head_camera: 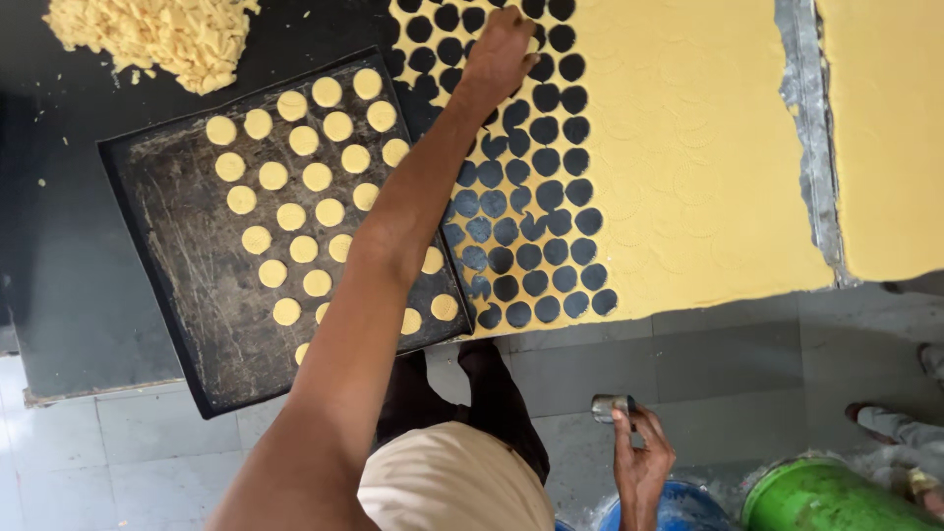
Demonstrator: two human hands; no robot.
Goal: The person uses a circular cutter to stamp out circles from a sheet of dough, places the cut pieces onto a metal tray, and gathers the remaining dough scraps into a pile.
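My left hand [497, 54] reaches far across the black table to the sheet of yellow dough [688, 147], fingers curled down on the part full of round cut-out holes [531, 197]. Whether it holds a dough round is hidden by the fingers. Its forearm crosses the black baking tray [177, 256], which carries several rows of small dough rounds [305, 177]. My right hand [641, 462] hangs low beside my body, over the floor, gripping a small round metal cutter [610, 406].
A heap of dough scraps [157, 34] lies at the table's far left. A second dough sheet [885, 128] lies right of a metal strip [811, 128]. On the tiled floor stand a green bucket [826, 497] and a blue container [688, 506]. Another person's foot [890, 423] is at the right.
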